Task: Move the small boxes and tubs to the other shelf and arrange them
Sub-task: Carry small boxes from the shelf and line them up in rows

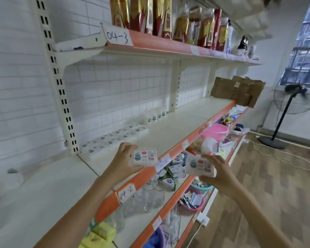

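Note:
My left hand [121, 161] grips a small white box [145, 157] with a printed label, held just above the front edge of the middle shelf [168, 133]. My right hand [217, 173] grips a second, similar white box [199, 165] out in front of the shelf, over the lower level. At the back of the middle shelf lie two rows of small white boxes [113, 139], laid flat, and beside them several small white tubs [156, 116] stand in a line. More small boxes [175, 171] sit in a loose pile on the lower shelf.
Tall red and gold bottles [161, 17] fill the top shelf marked 04-3. Flattened cardboard [237, 91] leans at the middle shelf's far end. On the lower shelves are clear glasses [147, 197], a pink basin [217, 131] and a basket of packets [192, 199]. A floor fan [290, 101] stands at the right.

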The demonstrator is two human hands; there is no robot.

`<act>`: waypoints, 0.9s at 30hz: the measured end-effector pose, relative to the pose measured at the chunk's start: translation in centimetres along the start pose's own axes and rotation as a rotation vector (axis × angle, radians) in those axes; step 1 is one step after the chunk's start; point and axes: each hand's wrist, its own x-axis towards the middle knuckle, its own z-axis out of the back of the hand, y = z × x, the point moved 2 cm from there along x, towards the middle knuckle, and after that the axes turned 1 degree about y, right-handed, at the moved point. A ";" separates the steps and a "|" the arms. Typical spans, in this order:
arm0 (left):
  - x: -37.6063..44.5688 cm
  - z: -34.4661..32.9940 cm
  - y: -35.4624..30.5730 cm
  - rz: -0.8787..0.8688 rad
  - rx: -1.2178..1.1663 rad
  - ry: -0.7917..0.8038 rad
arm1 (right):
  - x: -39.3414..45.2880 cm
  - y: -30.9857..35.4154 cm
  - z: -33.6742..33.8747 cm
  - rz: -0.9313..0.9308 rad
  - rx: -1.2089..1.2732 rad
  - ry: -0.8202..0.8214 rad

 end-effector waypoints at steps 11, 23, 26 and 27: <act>13.3 -2.9 5.2 0.094 0.001 -0.017 | 17.0 -1.6 -0.4 0.107 0.019 0.025; 15.8 -3.9 8.1 0.306 0.145 -0.187 | 30.9 -2.7 -5.8 0.372 0.130 0.252; 15.3 -3.8 7.9 0.397 0.191 -0.259 | 33.9 -2.7 -7.4 0.440 0.147 0.355; 15.1 -3.8 7.6 0.426 0.205 -0.275 | 34.8 -2.6 -7.8 0.456 0.150 0.391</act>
